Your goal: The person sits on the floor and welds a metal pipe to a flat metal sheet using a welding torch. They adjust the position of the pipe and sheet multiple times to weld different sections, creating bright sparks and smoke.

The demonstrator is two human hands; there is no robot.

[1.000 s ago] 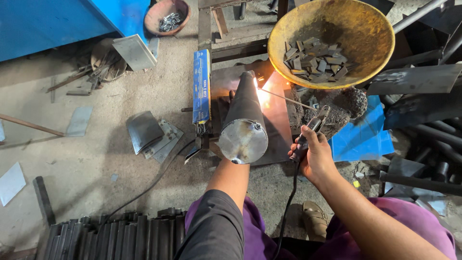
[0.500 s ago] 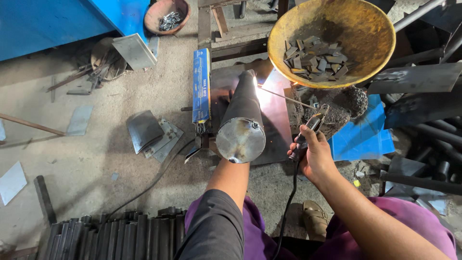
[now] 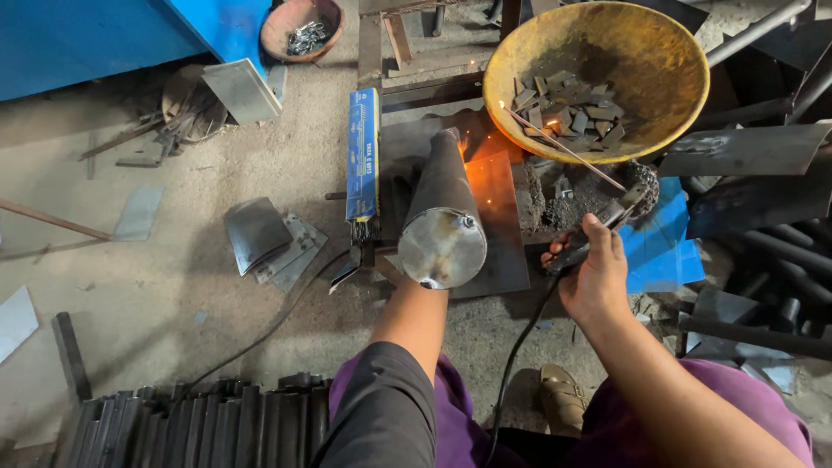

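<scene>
Gritty concrete floor point(image 3: 173, 286), right hand point(image 3: 594, 282) gripping electrode holder point(image 3: 598, 230), left hand hidden behind steel cone point(image 3: 444, 217).

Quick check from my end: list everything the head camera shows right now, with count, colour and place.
cone: one, grey metal, centre, wide end toward camera, over the left hand
electrode holder: one, dark, in right hand
rod: one, thin, tip glowing, rising from the holder toward the bowl
bowl: one, yellow, rusty, top right
metal scraps: many, grey, inside the bowl
electrode box: one, blue, long, left of the cone
plate: one, dark, under the cone, orange glow on it
small bowl: one, reddish, top, holds metal bits
sheet offcuts: several, grey, on the floor at left
bars: a stack, dark, bottom left
cable: one, black, below right hand
left hand: hidden behind the cone
right hand: gripping the holder
</scene>
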